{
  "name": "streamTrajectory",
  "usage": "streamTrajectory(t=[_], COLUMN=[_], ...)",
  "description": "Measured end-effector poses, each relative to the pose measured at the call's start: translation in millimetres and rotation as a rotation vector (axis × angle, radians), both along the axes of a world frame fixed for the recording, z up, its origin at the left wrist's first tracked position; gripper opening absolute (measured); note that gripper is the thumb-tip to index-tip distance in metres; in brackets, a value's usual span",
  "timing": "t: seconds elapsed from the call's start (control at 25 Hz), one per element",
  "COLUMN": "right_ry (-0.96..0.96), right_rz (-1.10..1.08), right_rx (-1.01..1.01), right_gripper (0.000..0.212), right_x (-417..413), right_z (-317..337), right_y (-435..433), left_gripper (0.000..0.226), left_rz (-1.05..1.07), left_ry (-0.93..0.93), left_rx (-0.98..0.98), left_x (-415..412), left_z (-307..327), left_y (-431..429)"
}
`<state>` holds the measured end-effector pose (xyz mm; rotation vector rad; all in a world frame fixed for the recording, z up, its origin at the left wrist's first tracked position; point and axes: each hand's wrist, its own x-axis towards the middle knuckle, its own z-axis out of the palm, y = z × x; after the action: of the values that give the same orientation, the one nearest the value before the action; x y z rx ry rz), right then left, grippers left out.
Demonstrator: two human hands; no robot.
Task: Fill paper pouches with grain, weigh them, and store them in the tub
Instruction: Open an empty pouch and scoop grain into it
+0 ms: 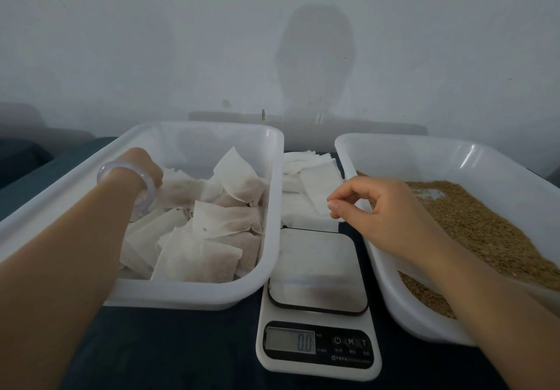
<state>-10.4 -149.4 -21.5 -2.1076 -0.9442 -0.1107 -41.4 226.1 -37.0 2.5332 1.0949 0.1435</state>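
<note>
- Scale (318,298) at bottom centre on the dark table (181,344), display reading 0.0.
- Tub (194,294) at left holds filled pouches (200,256); grain (485,229) lies in the right tray (394,147).
- Right hand (385,210) hovers mid-frame, fingers (348,191) loosely curled, nothing visible in them.
- Left hand (142,166) reaches into the tub; its fingers are hidden, so its grip cannot be told.
- Empty pouches (312,183) are stacked behind the scale.

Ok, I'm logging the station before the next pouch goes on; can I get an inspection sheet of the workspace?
Surface: dark tabletop, carrying everything.
Job's things: storage tub holds filled pouches; scale shows zero, platform bare; empty pouches stacked behind it; grain tub holds grain.
Clutter: nothing seen.
Hands: left hand, bangle on wrist, inside storage tub on the pouches, fingers hidden; right hand loosely curled, holding nothing, between empty pouches and grain tub.
Cables: nothing seen.
Surroundings: pale wall with a shadow.
</note>
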Motion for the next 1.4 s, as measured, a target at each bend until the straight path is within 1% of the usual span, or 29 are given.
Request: streamTrajectory(t=[0.04, 0.12, 0.16, 0.2, 0.28, 0.32, 0.36, 0.4, 0.44, 0.48, 0.52, 0.56, 0.64, 0.72, 0.76, 0.8, 0.84, 0.92, 0.96, 1.04, 1.08, 1.12, 1.16, 1.2, 1.28, 1.32, 1.4], right_ry=[0.001, 0.000, -0.004, -0.007, -0.004, -0.004, -0.007, -0.007, -0.008, -0.009, -0.018, -0.045, -0.149, -0.260, -0.303, -0.300, -0.248, -0.057, 0.021, 0.085, 0.118, 0.178, 0.219, 0.225, 0.194, 0.162, 0.127], right_rz=[0.000, -0.002, -0.004, -0.007, -0.013, -0.014, -0.015, -0.020, -0.032, -0.055, -0.098, -0.159, -0.284, -0.328, -0.315, -0.277, -0.247, -0.219, -0.211, -0.227, -0.254, -0.298, -0.356, -0.418, -0.514, -0.541, -0.522], right_rx=[-0.002, 0.002, 0.003, 0.005, 0.008, 0.004, 0.000, -0.002, -0.004, -0.004, -0.013, -0.047, -0.187, -0.341, -0.413, -0.472, -0.543, -0.758, -0.857, -1.008, -1.033, -1.000, -0.937, -0.884, -0.838, -0.832, -0.788], right_gripper=[0.007, 0.007, 0.007, 0.007, 0.007, 0.008, 0.008, 0.009, 0.009, 0.008, 0.006, 0.004, 0.013, 0.021, 0.019, 0.015, 0.020, 0.028, 0.025, 0.011, 0.019, 0.028, 0.032, 0.032, 0.030, 0.029, 0.028], right_x=[0, 0, 0, 1, 0, 0, 0, 1, 2, 3, 5, 7, 9, 9, 8, 8, 11, 22, 32, 56, 68, 77, 84, 86, 84, 84, 82], right_z=[0, -1, -1, -1, 0, 0, 0, -1, -2, -3, -4, -4, -3, 2, 5, 9, 13, 19, 17, 5, -5, -17, -29, -38, -49, -51, -47], right_y=[0, -1, -1, -1, -1, -1, -1, -1, -1, -1, -1, -2, -2, 2, 8, 16, 27, 58, 74, 103, 111, 114, 113, 111, 106, 106, 111], left_gripper=[0.008, 0.015, 0.016, 0.012, 0.012, 0.013, 0.021, 0.028, 0.028, 0.023, 0.017, 0.011, 0.008, 0.012, 0.014, 0.014, 0.013, 0.012, 0.011, 0.011, 0.012, 0.012, 0.012, 0.013, 0.014, 0.014, 0.013], left_rz=[0.010, 0.005, 0.001, 0.037, 0.108, 0.109, 0.096, 0.059, -0.019, -0.133, -0.260, -0.408, -0.655, -0.777, -0.802, -0.805, -0.786, -0.720, -0.690, -0.657, -0.655, -0.657, -0.663, -0.667, -0.674, -0.676, -0.668], left_ry=[0.016, 0.050, 0.014, -0.061, -0.203, -0.255, -0.353, -0.475, -0.595, -0.697, -0.749, -0.766, -0.692, -0.568, -0.512, -0.482, -0.490, -0.564, -0.600, -0.643, -0.657, -0.664, -0.670, -0.670, -0.670, -0.672, -0.673], left_rx=[0.013, 0.088, 0.100, 0.074, 0.064, 0.067, 0.082, 0.090, 0.097, 0.119, 0.115, 0.094, 0.009, -0.024, -0.007, 0.005, 0.005, -0.059, -0.105, -0.168, -0.186, -0.193, -0.192, -0.187, -0.186, -0.192, -0.227], left_x=[-1, -4, -5, -7, -5, -4, -4, -2, 2, 6, 8, 11, 13, 15, 16, 18, 20, 22, 22, 21, 21, 20, 20, 20, 20, 21, 24], left_z=[-4, -9, -7, -4, 2, 8, 19, 31, 43, 54, 63, 67, 63, 45, 35, 25, 19, 11, 9, 7, 5, 4, 2, 1, -1, -1, 1], left_y=[5, 9, 7, 3, -1, -7, -16, -29, -45, -64, -88, -112, -155, -178, -181, -181, -179, -175, -173, -172, -171, -171, -171, -171, -171, -171, -171])
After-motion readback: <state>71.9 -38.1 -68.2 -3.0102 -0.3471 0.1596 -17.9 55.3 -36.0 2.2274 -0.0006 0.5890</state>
